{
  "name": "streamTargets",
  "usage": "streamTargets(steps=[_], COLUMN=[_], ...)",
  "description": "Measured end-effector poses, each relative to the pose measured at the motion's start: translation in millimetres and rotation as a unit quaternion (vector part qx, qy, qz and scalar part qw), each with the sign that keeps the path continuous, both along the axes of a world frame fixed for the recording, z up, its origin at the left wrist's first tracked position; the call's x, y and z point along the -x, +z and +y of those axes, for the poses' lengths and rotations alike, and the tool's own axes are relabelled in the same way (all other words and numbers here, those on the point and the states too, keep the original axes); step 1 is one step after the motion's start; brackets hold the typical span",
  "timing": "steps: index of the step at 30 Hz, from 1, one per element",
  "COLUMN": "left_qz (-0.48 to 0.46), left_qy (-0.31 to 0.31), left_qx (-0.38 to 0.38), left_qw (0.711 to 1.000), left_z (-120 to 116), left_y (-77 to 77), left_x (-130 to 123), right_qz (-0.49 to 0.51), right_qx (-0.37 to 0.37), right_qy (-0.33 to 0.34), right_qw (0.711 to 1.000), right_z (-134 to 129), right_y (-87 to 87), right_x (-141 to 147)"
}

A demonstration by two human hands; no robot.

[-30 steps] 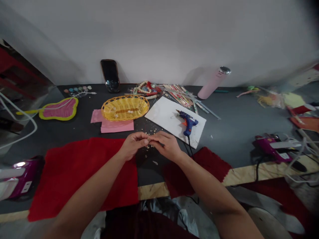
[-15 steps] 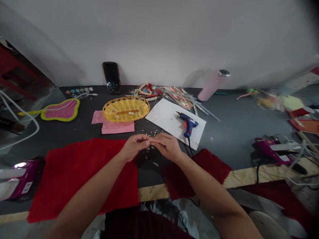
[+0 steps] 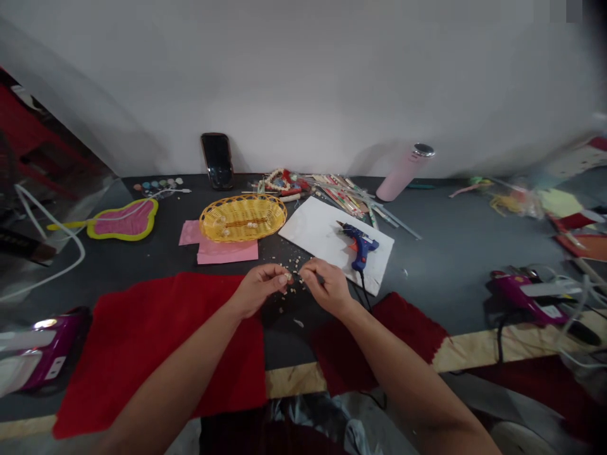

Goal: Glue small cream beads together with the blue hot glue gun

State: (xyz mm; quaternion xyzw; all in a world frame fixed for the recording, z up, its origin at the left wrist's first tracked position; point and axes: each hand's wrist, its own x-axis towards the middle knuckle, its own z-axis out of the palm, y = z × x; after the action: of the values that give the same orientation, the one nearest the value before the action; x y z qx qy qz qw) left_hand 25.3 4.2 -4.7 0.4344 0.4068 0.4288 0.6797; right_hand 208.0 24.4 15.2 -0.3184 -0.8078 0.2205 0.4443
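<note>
My left hand (image 3: 262,289) is closed in a pinch, with a small pale bead-like piece (image 3: 288,277) at the thumb and fingertips. Just to the right, a short gap away, my right hand (image 3: 327,284) has its thumb and fingers pressed together; whatever they hold is too small to make out. Beneath and between the hands, several loose pale bits (image 3: 296,261) lie scattered on the dark tabletop. Beyond my left hand stands a yellow woven basket (image 3: 213,212) with a few pale pieces in it. A blue glue gun (image 3: 361,245) lies on a white board (image 3: 313,224) past my right hand.
Red cloth (image 3: 156,328) lies under my left forearm, a darker red cloth (image 3: 403,322) near the right. Pink paper (image 3: 227,251) sits under the basket. Behind are a phone (image 3: 217,161), straw-like sticks (image 3: 344,196) and a pink flask (image 3: 405,174). Purple devices (image 3: 526,297) flank the table.
My hands were together at the fingertips and have come apart, the right one moving slightly rightward. The whole view has shifted a little, so the table sits lower in the picture.
</note>
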Motion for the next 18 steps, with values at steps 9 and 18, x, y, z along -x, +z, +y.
streamTargets(steps=[9, 18], left_qz=[-0.03, -0.011], left_qy=[-0.003, -0.033], left_qx=[0.001, -0.006], left_qw=[1.0, 0.999], left_z=[0.5, -0.5], left_y=[-3.7, -1.8], left_x=[-1.7, -3.1], right_qz=[0.035, 0.008], right_qx=[-0.013, 0.055], right_qy=[0.083, 0.049], right_qw=[0.996, 0.997], right_z=[-1.8, -3.9], right_y=[-3.0, -9.4], right_x=[6.7, 2.7])
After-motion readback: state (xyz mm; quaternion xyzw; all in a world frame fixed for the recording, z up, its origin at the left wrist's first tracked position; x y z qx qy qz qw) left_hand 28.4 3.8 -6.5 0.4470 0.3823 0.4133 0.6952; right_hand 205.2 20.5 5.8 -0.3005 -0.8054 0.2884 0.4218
